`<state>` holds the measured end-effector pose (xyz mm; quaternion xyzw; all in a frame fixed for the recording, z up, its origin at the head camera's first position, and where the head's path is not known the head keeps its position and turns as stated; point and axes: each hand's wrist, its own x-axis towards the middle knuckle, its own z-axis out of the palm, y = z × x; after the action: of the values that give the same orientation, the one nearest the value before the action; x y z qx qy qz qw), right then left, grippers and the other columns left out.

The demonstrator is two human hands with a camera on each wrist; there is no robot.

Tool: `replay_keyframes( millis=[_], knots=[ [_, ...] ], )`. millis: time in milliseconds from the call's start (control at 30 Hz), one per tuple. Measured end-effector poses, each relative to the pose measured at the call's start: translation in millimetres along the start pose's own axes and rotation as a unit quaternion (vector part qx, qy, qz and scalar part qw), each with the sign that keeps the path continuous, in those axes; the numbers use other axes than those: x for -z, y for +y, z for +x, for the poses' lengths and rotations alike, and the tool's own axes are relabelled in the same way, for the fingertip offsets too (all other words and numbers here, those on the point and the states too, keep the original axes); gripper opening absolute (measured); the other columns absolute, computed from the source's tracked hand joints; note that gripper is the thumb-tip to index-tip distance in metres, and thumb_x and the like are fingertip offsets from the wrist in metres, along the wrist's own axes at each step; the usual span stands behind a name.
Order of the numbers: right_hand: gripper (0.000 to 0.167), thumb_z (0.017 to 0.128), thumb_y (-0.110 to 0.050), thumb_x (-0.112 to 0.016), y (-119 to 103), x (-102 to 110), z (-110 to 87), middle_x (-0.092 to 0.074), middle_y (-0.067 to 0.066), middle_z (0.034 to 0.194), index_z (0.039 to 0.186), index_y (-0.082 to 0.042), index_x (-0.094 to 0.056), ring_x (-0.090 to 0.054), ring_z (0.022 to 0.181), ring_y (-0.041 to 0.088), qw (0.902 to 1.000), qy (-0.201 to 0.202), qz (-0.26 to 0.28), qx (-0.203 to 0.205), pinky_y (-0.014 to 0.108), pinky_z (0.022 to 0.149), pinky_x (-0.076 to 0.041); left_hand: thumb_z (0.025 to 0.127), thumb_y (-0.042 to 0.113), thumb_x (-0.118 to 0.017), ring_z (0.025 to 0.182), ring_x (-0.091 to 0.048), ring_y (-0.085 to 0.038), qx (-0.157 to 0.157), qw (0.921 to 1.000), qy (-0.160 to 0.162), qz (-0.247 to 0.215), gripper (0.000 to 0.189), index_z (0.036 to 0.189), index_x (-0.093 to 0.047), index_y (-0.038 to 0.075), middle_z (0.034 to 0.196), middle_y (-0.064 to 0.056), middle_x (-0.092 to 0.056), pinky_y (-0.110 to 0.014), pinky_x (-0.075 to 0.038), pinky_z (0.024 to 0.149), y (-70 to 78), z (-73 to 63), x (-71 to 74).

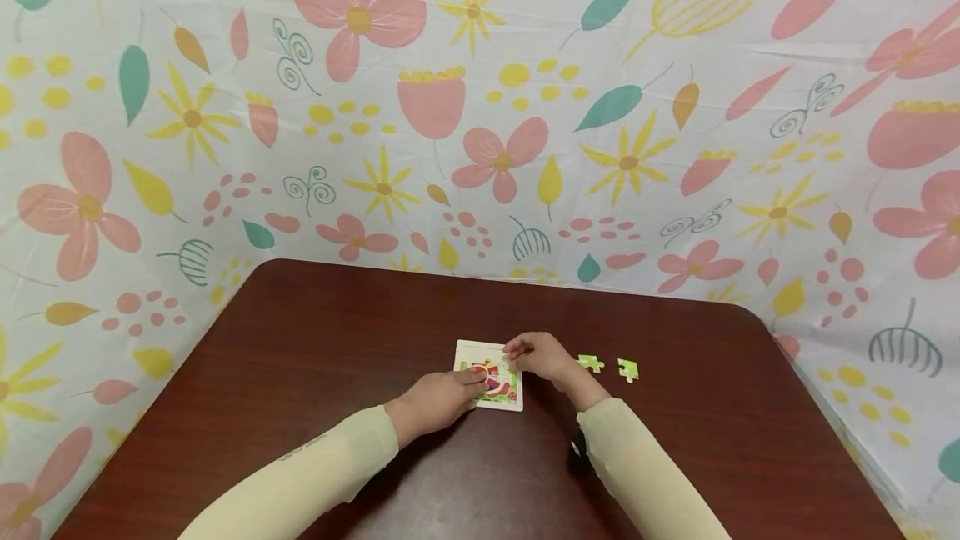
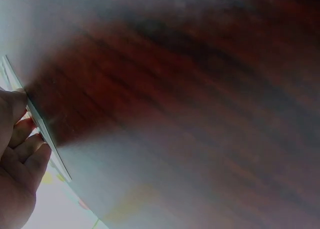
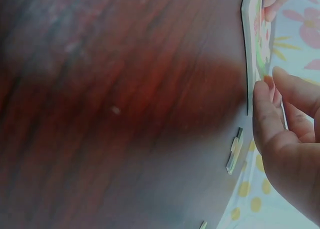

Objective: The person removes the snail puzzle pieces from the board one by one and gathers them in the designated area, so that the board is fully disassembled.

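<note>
A small square jigsaw board [image 1: 469,348] with a pale frame lies on the table. Its inside shows a red and green picture, with bare pale wood toward the top. My left hand [image 1: 437,401] rests on its left side, fingers stretched over the picture; the left wrist view shows the fingertips [image 2: 42,151] along the board's edge. At the upper right corner, my right hand [image 1: 546,357] touches the board with its fingertips. In the right wrist view the right thumb and forefinger stand a little apart, and no piece shows between them.
Two loose green jigsaw pieces [image 1: 590,363] [image 1: 628,370] lie to the right of the board. The dark brown table [image 1: 345,332] has rounded far corners and meets a flower-patterned cloth [image 1: 480,107] behind it. A dark object [image 1: 579,448] shows beside the right sleeve.
</note>
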<state>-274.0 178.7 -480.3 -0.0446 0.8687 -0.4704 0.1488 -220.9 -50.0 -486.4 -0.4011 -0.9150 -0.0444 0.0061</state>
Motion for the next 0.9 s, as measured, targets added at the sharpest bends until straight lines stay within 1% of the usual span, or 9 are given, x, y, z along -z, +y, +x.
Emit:
replay_keyframes(
  millis=[167,300,467,633,800,900],
  knots=[
    [0.017,0.093,0.002,-0.067,1,-2,-1.8,-0.07,0.014,0.101,0.11,0.003,-0.072,-0.063,0.087,0.017,0.9997,0.018,0.002,-0.013,0.028,0.077,-0.055,0.1,0.021,-0.066,0.132,-0.063,-0.016,-0.009,0.9998,-0.001,0.02,0.036,0.136,-0.068,0.016,0.143,-0.002,-0.066,-0.03,-0.058,0.097,1.3,1.3,-0.2],
    [0.017,0.093,0.001,-0.068,-2,-2,-4.5,-0.07,0.015,0.102,0.11,0.003,-0.072,-0.062,0.087,0.018,0.9996,0.026,0.004,-0.009,0.03,0.077,-0.055,0.101,0.022,-0.065,0.132,-0.063,-0.017,-0.006,0.9998,-0.001,0.019,0.036,0.136,-0.067,0.017,0.142,-0.003,-0.066,-0.031,-0.058,0.097,1.1,2.1,0.2],
    [0.016,0.093,0.001,-0.068,-3,-3,-6.6,-0.069,0.014,0.1,0.108,0.003,-0.072,-0.061,0.087,0.018,0.9993,0.028,0.019,-0.018,0.029,0.078,-0.055,0.103,0.025,-0.061,0.132,-0.064,-0.019,-0.011,0.9993,0.003,0.034,0.035,0.138,-0.066,0.023,0.143,-0.003,-0.066,-0.033,-0.059,0.094,2.2,2.5,-1.5],
    [0.016,0.093,0.0,-0.069,-2,-3,-8.5,-0.069,0.013,0.1,0.109,0.004,-0.072,-0.061,0.087,0.017,0.998,0.031,0.042,-0.037,0.028,0.078,-0.055,0.103,0.019,-0.059,0.133,-0.063,-0.019,-0.015,0.9986,0.001,0.051,0.037,0.138,-0.066,0.029,0.143,-0.003,-0.065,-0.033,-0.061,0.09,5.9,2.5,-1.2],
    [0.018,0.095,-0.002,-0.068,-3,-4,-11.3,-0.07,0.016,0.105,0.112,0.005,-0.072,-0.066,0.088,0.017,0.9958,0.034,0.061,-0.06,0.031,0.081,-0.058,0.103,0.018,-0.06,0.134,-0.063,-0.018,-0.011,0.9985,-0.003,0.054,0.039,0.138,-0.066,0.033,0.144,-0.004,-0.065,-0.033,-0.061,0.087,7.5,2.3,0.9],
    [0.017,0.097,-0.002,-0.067,-4,-5,-13.0,-0.071,0.019,0.109,0.111,0.006,-0.072,-0.07,0.087,0.016,0.9944,0.041,0.069,-0.069,0.034,0.083,-0.062,0.103,0.018,-0.059,0.135,-0.062,-0.018,-0.01,0.9983,-0.006,0.057,0.04,0.139,-0.065,0.034,0.145,-0.004,-0.064,-0.033,-0.061,0.087,7.8,1.9,1.2]
  ],
)
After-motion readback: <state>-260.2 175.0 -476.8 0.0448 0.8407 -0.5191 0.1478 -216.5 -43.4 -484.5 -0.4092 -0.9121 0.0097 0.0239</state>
